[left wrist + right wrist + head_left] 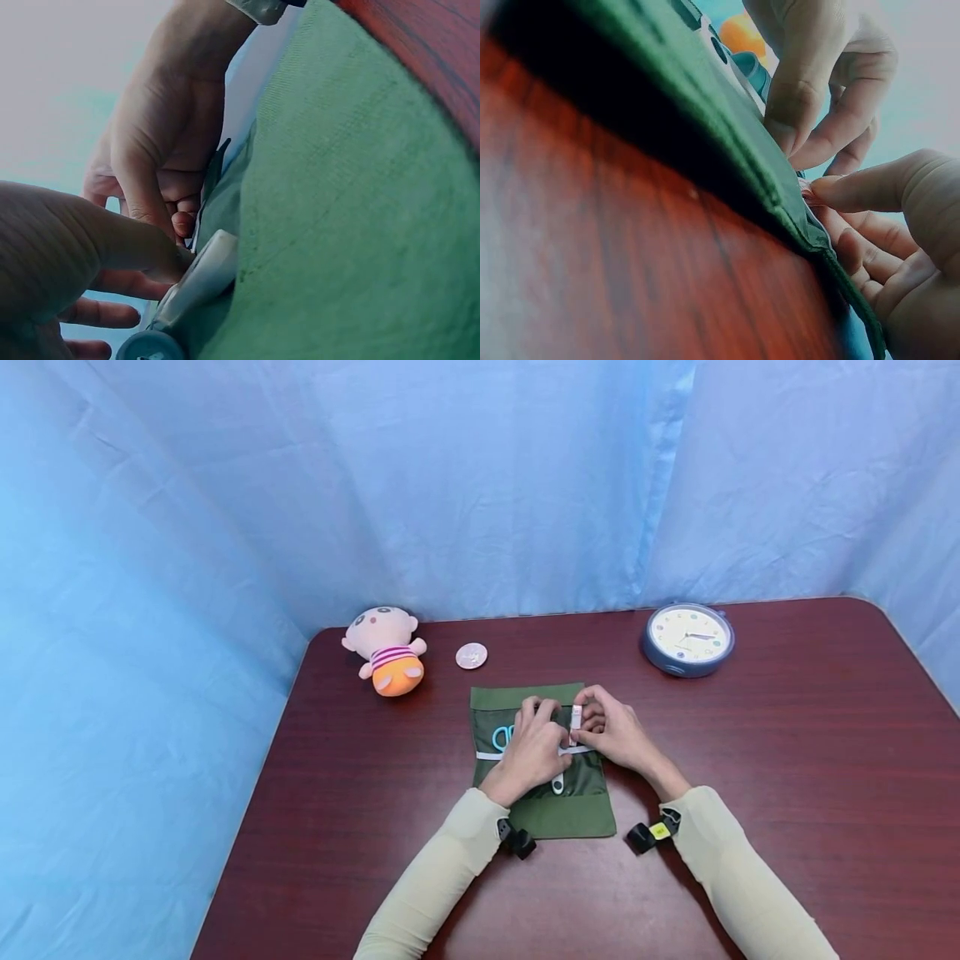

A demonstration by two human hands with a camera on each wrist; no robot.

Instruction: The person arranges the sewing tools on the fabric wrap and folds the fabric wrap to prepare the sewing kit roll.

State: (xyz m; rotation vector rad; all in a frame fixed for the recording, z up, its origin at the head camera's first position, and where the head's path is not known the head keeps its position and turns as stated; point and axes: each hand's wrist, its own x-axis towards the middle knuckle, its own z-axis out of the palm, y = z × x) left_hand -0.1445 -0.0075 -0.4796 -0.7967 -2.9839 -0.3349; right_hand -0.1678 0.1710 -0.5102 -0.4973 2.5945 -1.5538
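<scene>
A green fabric organizer (566, 818) lies flat on the table, with a white elastic band (489, 756) across it. My right hand (618, 731) pinches a small, slim white-and-pink piece (576, 718) upright at the band's right part; its exact kind I cannot tell. Just left of it, my left hand (531, 752) pinches the band between thumb and index finger, other fingers spread. Under the left hand, scissors with light-blue handles (501, 738) show in part. A white handle-like thing with a dark oval (557, 784) pokes out below the band, also seen as a white end (206, 274) in the left wrist view.
At the back left lies a plush doll (393, 652) in a striped top, with a round pale pink disc (471, 656) beside it. A blue-rimmed clock (688, 640) sits at the back right. Blue curtains (480, 485) hang behind the dark red table (810, 735).
</scene>
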